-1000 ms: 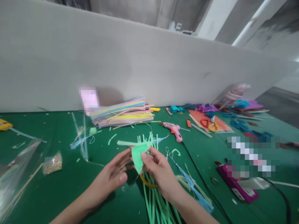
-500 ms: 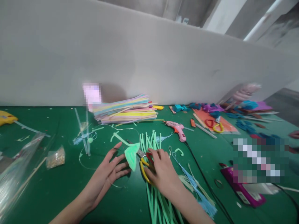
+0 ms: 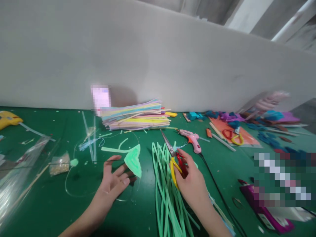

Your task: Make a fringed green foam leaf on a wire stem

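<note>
My right hand grips a pair of scissors with red and yellow handles, the blades pointing up and left. To the left, my left hand has its fingers spread. A light green fan-shaped piece with a stem covers some of its fingertips; whether it lies on them or just before them I cannot tell. Beneath and beside my right hand lies a bunch of long green strips. A thin clear line loops over the table left of my left hand.
A pink glue gun with a black cord lies right of the strips. Bundled pastel sticks are by the wall. A yellow glue gun, a small clear bag and plastic wrap are at left. Other scissors rest on an orange sheet.
My right hand has drawn the scissors right, away from the green fan-shaped piece. That piece has shifted left and turned, its stem now nearly level. My left hand's fingers have moved left with it.
</note>
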The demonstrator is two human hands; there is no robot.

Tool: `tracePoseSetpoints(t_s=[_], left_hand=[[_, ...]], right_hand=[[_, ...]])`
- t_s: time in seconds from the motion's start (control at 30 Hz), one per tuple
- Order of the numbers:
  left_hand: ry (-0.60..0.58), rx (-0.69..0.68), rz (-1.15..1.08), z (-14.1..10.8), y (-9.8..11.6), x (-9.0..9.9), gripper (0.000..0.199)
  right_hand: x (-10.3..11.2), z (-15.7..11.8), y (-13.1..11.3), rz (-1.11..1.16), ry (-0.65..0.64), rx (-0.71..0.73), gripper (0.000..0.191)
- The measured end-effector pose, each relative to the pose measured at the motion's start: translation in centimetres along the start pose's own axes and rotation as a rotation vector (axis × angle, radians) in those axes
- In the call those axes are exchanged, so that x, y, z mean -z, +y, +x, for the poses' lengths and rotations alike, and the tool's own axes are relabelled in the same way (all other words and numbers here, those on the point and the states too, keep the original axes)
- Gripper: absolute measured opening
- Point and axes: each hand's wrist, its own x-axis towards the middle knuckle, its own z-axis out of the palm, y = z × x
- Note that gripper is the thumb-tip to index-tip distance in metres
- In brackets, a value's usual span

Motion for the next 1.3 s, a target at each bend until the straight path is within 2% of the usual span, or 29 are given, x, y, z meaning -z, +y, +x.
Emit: tracePoseSetpoints(t_s=[0.07, 0.13, 0.23, 0.3, 0.37, 0.47, 0.57, 0.87, 1.03, 1.13, 1.23, 1.3], left_hand=[[-0.012, -0.072, 0.067, -0.3, -1.0, 0.6, 0.053], [0.007, -0.074, 0.237, -1.0, -1.9, 1.4, 0.050], [0.018, -0.030, 0.553, -2.2, -2.6, 2.4, 0.046], [0.019, -0.060, 0.671, -2.7, -2.6, 2.7, 0.050], [0.021, -0.107, 0.736, -2.8, -2.3, 2.7, 0.051], [0.003, -0.097, 0.736, -2.4, -2.0, 2.5, 0.047], [0.009, -0.058, 0.640, -2.0, -2.1, 2.4, 0.053], [0.042, -0.013, 0.582, -2.0, -2.4, 2.4, 0.053], [0.028, -0.056, 0.545, -1.6, -2.3, 2.0, 0.047], [0.002, -0.074, 0.574, -1.5, -2.2, 1.9, 0.042], [-0.004, -0.087, 0.593, -1.4, -2.1, 1.9, 0.040], [0.010, -0.100, 0.615, -1.4, -2.1, 1.9, 0.040]], right_hand=[[-0.1, -0.2, -0.4, 0.144, -0.068, -0.063, 0.049], [-0.4, -0.8, -0.6, 0.195, -0.121, -0.060, 0.045], [-0.8, -1.7, -0.4, 0.160, -0.175, 0.092, 0.044], [-0.8, -2.1, -0.2, 0.118, -0.217, 0.186, 0.046], [-0.4, -2.2, -0.1, 0.069, -0.256, 0.197, 0.048], [0.0, -1.9, 0.0, -0.022, -0.259, 0.174, 0.049], [0.0, -1.4, 0.1, -0.084, -0.249, 0.177, 0.049], [0.2, -0.5, -1.1, -0.053, -0.210, 0.015, 0.044], [-0.3, -0.8, 0.1, -0.093, -0.109, 0.200, 0.041], [-0.4, -1.1, 0.8, -0.125, -0.117, 0.300, 0.055], [-0.2, -1.1, 0.6, -0.203, -0.125, 0.344, 0.072], [-0.1, -1.1, 0.2, -0.257, -0.118, 0.309, 0.070]])
